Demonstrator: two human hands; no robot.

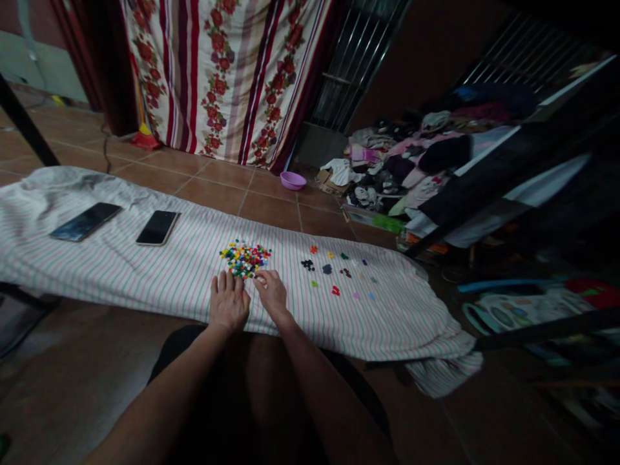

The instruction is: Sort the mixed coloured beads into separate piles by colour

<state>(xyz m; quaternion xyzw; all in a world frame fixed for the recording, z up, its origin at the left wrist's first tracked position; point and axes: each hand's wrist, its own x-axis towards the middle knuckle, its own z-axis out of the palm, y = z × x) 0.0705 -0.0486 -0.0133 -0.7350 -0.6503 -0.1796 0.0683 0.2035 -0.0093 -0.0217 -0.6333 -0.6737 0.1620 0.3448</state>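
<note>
Right hand (272, 292) bunched, can't tell if it's gripping anything; left hand (229, 303) flat and open. Tiny multicoloured beads (246, 258), too jumbled to count. Two flat black-screened rectangular devices (157, 228).

Plastic-looking pieces (245, 259) lie on matt cloth (203, 236), a smooth, glossy phone screen (157, 227) left, a plastic-looking basin (293, 181) far.

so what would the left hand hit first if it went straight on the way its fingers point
Probably the near left edge of the coloured pile, just ahead of the left hand; whether they already touch is hard to tell.
</note>
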